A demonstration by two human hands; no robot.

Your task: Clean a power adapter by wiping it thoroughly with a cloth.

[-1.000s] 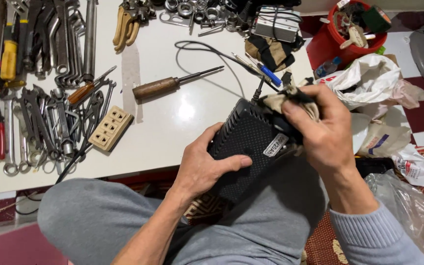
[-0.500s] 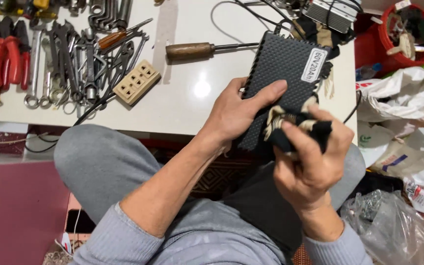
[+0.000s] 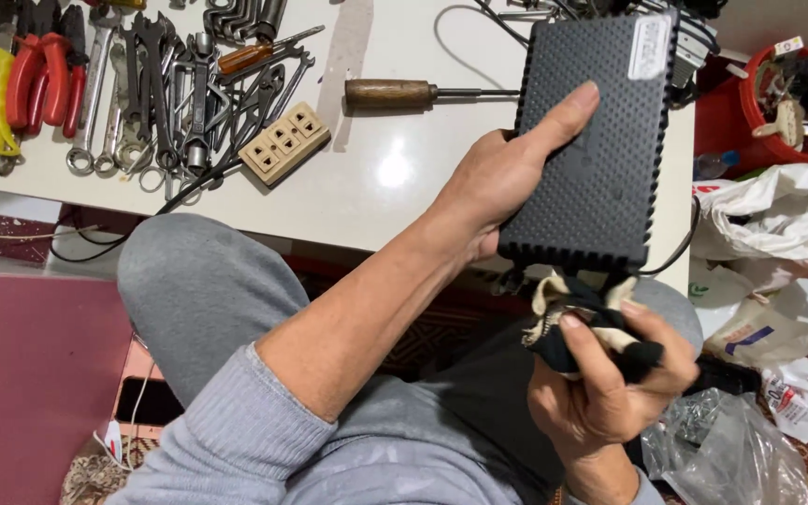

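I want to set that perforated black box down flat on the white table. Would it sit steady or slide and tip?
The black box looks rigid: its flat faces keep straight edges under the left hand. Being broad and thin, it would probably lie steady and not roll. The dimpled surface likely grips fingers well, though the glossy table might let it slide when pushed. Its weight cannot be judged.

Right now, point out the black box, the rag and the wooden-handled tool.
black box (image 3: 600, 178), head view, middle of its dimpled face.
rag (image 3: 591, 323), head view, dark bunched part in the right hand.
wooden-handled tool (image 3: 390, 93), head view, brown handle.
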